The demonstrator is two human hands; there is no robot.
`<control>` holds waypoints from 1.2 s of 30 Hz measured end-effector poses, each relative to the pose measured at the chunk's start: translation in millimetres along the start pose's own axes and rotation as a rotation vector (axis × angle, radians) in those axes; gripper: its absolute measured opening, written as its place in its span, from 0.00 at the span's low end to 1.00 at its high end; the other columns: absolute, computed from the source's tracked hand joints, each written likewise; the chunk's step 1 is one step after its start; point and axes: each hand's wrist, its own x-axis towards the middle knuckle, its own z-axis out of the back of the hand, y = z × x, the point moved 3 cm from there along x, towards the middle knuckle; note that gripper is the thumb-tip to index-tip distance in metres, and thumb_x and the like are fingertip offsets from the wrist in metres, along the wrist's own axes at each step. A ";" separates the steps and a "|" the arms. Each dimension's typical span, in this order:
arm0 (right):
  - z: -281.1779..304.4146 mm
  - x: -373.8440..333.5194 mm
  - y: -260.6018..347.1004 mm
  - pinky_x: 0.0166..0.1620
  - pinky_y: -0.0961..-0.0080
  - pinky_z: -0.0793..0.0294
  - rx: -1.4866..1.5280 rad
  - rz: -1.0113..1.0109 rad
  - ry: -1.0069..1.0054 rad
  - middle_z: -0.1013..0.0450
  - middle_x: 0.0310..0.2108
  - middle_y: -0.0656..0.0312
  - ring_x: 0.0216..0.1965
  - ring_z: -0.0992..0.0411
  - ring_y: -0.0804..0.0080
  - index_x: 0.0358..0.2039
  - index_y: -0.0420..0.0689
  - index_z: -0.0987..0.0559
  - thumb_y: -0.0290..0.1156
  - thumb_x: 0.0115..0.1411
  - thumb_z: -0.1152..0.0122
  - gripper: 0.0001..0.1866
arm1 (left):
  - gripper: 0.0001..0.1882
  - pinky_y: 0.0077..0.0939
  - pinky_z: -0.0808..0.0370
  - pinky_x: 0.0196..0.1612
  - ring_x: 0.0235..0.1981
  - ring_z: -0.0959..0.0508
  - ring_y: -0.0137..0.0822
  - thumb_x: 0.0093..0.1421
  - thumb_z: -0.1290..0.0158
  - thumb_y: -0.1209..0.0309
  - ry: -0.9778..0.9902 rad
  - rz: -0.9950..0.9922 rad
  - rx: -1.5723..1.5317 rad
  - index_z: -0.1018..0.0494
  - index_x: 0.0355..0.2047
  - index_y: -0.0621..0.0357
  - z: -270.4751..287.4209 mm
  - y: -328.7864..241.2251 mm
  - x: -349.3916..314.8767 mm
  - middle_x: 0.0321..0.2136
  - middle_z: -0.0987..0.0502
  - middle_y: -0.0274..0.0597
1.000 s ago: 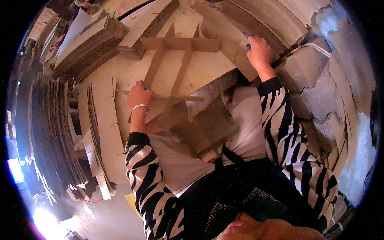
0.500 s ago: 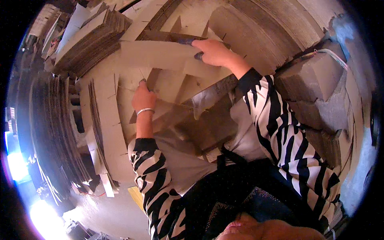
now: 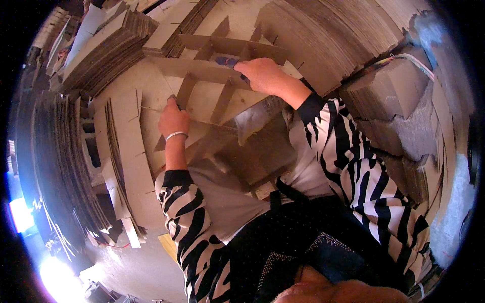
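Cardboard divider grid (image 3: 212, 76), assembled from slotted strips, lies atop flat cardboard sheets (image 3: 126, 131). Left hand (image 3: 173, 118) pinches 1 cross strip; right hand (image 3: 262, 76) grips the long strip, fingers curled.

Cardboard-covered work surface (image 3: 151, 136), slotted divider grid (image 3: 217, 76) lying on it, loose slotted strips (image 3: 121, 151) along its left edge, flat cardboard stacks (image 3: 106, 45) beyond, more stacked sheets (image 3: 323, 35) at right

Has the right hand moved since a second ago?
Yes. The right hand moved left, from the grid's right end to its middle, on the cardboard grid, toward the left stack.
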 end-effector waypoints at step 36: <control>-18.6 -8.8 8.9 0.34 0.51 0.28 -0.040 -0.083 0.209 0.26 0.30 0.54 0.34 0.25 0.51 0.42 0.48 0.25 0.31 0.53 0.46 0.14 | 0.15 0.49 0.26 0.41 0.40 0.23 0.56 0.54 0.53 0.67 -0.366 -0.165 -0.099 0.29 0.41 0.58 -4.5 -1.2 -4.0 0.39 0.23 0.56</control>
